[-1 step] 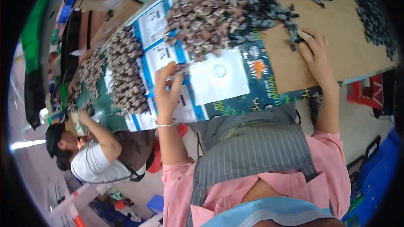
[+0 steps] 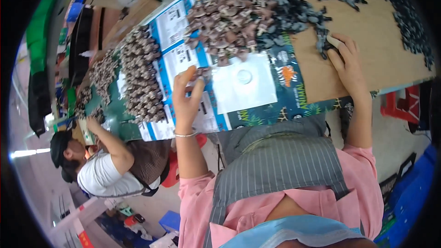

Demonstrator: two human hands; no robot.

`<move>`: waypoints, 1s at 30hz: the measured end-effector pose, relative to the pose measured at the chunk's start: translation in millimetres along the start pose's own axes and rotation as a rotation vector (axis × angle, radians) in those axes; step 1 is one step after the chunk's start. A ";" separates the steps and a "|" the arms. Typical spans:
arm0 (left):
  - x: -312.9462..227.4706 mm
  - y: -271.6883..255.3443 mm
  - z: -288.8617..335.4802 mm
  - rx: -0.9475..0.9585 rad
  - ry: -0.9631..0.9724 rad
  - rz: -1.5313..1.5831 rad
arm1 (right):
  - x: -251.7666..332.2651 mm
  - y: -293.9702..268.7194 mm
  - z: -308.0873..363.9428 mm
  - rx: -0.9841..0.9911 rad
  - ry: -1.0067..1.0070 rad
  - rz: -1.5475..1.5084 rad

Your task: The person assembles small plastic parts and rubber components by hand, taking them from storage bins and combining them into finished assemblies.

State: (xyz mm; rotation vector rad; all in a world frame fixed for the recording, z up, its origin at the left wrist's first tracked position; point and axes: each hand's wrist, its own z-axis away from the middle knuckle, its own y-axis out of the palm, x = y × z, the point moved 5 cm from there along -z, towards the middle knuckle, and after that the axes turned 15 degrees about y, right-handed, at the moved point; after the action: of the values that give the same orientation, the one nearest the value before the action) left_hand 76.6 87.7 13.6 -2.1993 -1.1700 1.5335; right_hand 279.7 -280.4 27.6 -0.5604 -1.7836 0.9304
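Fingers (image 2: 347, 42) of the right hand (image 2: 351, 63) touch dark pieces (image 2: 321, 41).

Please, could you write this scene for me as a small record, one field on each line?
Left hand: at a small brownish piece; grip unclear
Right hand: fingers at a small dark piece, over a brown sheet; grip unclear
Between hands: white sheet with a small round item on it
Far side: brownish heap beside dark grey heap
Picture's left: another person in a white top and dark cap
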 end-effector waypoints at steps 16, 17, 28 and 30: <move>-16.4 18.5 -3.9 0.113 0.069 -0.121 | 40.0 37.6 18.9 0.400 0.513 -0.850; -19.5 23.8 -1.2 0.095 0.084 -0.127 | 52.5 43.3 17.5 0.402 0.520 -0.843; -26.0 17.4 29.0 -0.044 0.096 -0.147 | 75.6 42.8 16.3 0.267 0.069 -0.170; -18.5 20.7 38.6 -0.293 -0.154 0.323 | 77.8 51.7 18.6 0.373 0.095 -0.119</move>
State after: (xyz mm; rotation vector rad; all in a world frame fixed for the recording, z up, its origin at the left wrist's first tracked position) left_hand 50.6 51.1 -2.3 -2.6088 -1.1947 1.7807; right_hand 230.1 -199.1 26.3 -0.2529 -1.4930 1.1014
